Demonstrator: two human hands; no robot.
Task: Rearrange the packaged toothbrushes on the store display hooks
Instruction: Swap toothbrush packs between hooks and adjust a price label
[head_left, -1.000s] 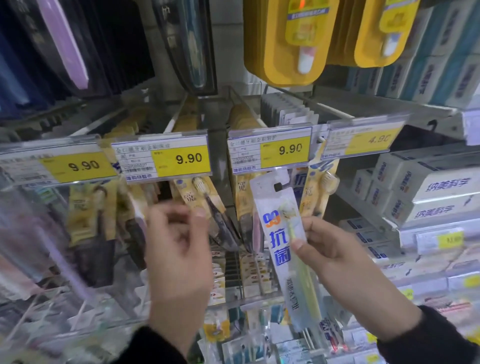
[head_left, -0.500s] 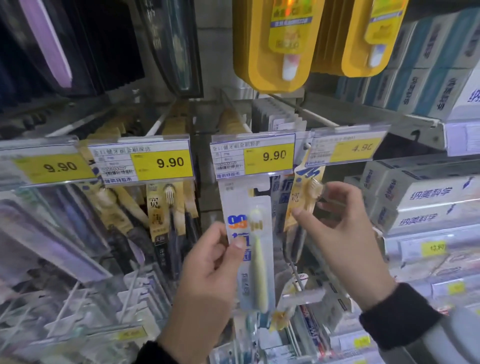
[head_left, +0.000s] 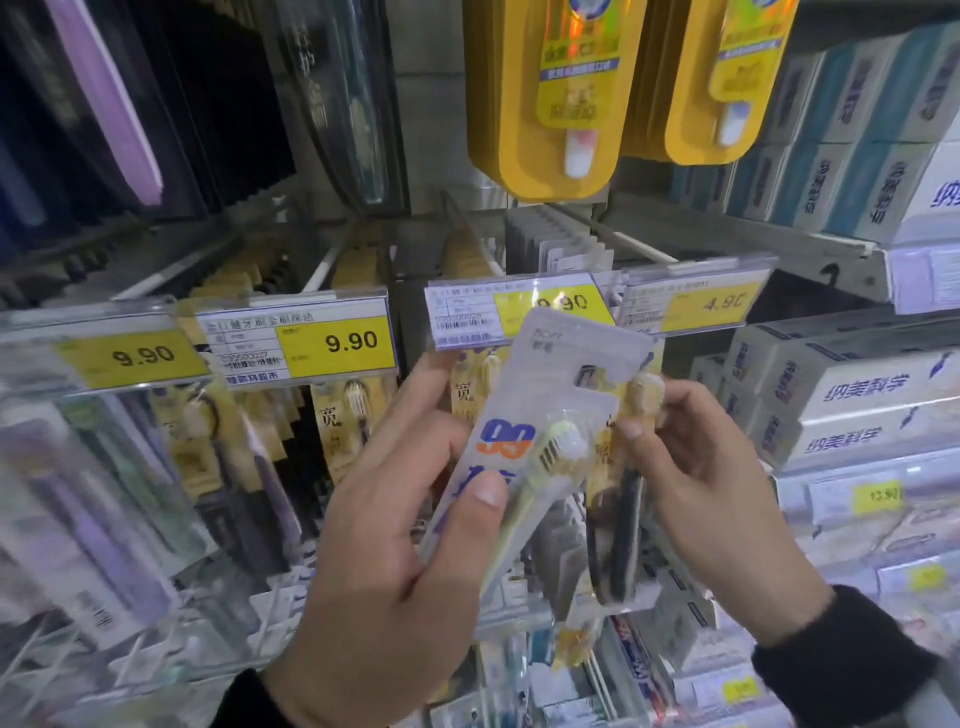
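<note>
White pack (head_left: 545, 415): pinched by left hand (head_left: 395, 525), thumb on its front, tilted before the 9.90 tag (head_left: 519, 312).
Right hand (head_left: 711, 499): fingers (head_left: 631, 431) curled on gold pack (head_left: 623, 493), touching the white pack's right edge.
Room: hooked packs (head_left: 353, 415) crowd left; boxes (head_left: 852, 405) right.

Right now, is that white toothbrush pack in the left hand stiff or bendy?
Probably bendy: the white toothbrush pack looks like thin card with a clear plastic bubble. It seems light, since the left hand pinches it by one edge. The glossy plastic may be slippery.
</note>
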